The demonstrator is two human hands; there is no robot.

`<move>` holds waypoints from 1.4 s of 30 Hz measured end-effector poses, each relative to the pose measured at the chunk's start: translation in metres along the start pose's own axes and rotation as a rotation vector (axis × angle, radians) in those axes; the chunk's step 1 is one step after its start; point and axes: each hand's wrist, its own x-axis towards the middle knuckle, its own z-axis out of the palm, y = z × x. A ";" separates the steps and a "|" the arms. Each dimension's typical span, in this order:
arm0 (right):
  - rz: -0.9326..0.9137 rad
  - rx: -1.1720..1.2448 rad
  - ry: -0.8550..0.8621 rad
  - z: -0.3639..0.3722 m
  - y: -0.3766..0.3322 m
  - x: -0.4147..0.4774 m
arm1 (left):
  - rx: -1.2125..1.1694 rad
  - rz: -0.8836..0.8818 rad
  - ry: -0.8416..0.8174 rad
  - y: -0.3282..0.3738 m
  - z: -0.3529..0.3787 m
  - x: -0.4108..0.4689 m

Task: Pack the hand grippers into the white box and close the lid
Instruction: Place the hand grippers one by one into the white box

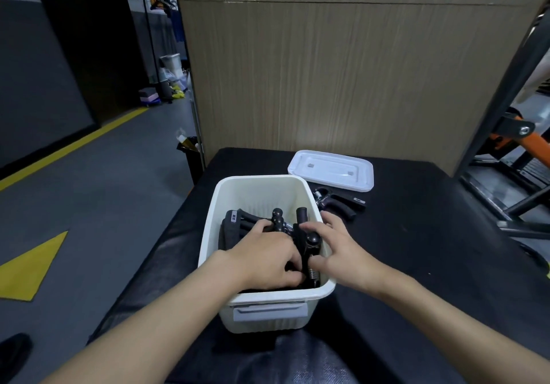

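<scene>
A black table (pixel 416 234) fills the lower frame, bare at right. At centre, the open white box (pixel 259 190) holds black hand grippers (pixel 238 223). Both hands reach inside: left hand (pixel 265 260) and right hand (pixel 339 252) grasp one gripper (pixel 309 246). Behind lie another gripper (pixel 339 203) and the lid (pixel 330 170).

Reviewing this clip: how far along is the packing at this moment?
Partly done. Several black hand grippers already sit in the white box. The left hand and right hand are both in the box arranging them. Left to do: one hand gripper lies on the table beside the box, and the lid rests apart behind it.
</scene>
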 end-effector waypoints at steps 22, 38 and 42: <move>0.032 -0.145 0.029 -0.003 -0.009 -0.004 | 0.016 -0.003 -0.025 -0.002 0.003 -0.008; 0.191 -0.335 -0.087 -0.007 0.085 0.115 | -0.231 0.027 0.328 0.001 0.001 -0.012; 0.246 -0.562 -0.086 0.003 0.071 0.117 | -0.194 0.049 0.320 0.003 -0.001 -0.013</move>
